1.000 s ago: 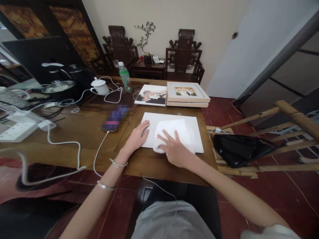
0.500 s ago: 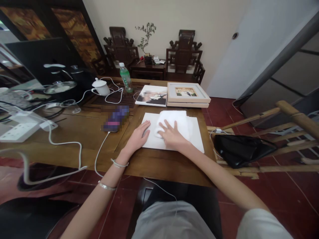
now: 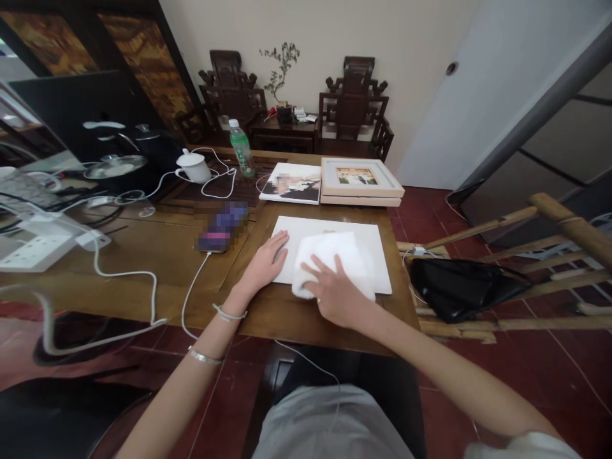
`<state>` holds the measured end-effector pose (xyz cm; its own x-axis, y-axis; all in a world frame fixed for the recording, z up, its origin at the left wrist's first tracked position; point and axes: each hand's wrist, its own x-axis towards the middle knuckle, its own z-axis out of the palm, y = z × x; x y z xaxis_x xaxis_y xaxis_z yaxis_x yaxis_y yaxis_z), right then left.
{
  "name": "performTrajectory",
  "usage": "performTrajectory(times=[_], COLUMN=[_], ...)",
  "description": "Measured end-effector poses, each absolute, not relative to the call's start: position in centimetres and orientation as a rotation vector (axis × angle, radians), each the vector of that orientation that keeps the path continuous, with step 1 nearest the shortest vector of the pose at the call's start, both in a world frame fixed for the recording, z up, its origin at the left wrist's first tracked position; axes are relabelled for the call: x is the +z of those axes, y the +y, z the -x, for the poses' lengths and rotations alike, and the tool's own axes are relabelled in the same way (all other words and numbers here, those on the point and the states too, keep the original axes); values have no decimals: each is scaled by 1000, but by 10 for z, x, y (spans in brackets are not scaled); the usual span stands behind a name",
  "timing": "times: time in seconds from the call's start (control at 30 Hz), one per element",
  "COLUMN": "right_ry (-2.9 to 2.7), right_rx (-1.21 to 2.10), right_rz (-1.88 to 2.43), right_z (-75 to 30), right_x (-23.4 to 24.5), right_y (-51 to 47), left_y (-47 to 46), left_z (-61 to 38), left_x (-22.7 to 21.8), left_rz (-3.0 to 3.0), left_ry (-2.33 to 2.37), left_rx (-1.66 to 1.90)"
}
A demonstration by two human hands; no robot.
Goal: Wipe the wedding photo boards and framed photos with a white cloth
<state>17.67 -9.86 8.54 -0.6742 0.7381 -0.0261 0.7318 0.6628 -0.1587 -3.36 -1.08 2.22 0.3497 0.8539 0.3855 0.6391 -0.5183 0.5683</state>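
A flat white panel lies on the wooden table in front of me. On top of it is a folded white towel, overhanging the panel's near edge. My right hand presses down on the towel with its fingers spread flat. At the panel's left edge rests my left hand, its fingers stretched out on the surface and its thumb apart. Part of the panel is hidden under the towel.
Beyond the panel lie a photo print and stacked picture frames. To the left are a phone, a green bottle, a lidded white cup and a power strip. A black bag sits on a bamboo rack.
My right hand has slid the towel toward me across the panel, down over its near edge. More of the panel's far part shows. My left hand has stayed in place.
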Motion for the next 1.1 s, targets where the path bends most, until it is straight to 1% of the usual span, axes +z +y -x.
performTrajectory(times=[0.1,0.2,0.4,0.53,0.63,0.73,0.9,1.0,1.1], right_ry=[-2783,-2734,-2641,-2754,-2805,-2825,-2915,-2900,-2835], right_rx=[242,174,39,45,17,5,143,159,97], right_rz=[1366,1453,1600,1491,1371,1265,1158,1164,1269], right_z=[-177,-174,-146,-126,-124,-133,-151,-157,-160], right_x=[85,85,80,74,72,77,88,87,82], right_y=[-63,-33,-13,-25,-49,-83,-125,-122,-96], left_y=[-11,-11,-11,-11,-11,-11,-9,-9,-9], left_z=[34,33,32,34,36,35,34,34,34], left_x=[22,22,25,26,25,23,21,21,21], left_rz=[-2295,-2285,-2214,-2023,-1974,-2071,-2252,-2270,-2275], left_ry=[1317,1311,1330,1372,1374,1356,1334,1348,1345], left_rx=[951,954,980,1099,1105,1046,960,953,949])
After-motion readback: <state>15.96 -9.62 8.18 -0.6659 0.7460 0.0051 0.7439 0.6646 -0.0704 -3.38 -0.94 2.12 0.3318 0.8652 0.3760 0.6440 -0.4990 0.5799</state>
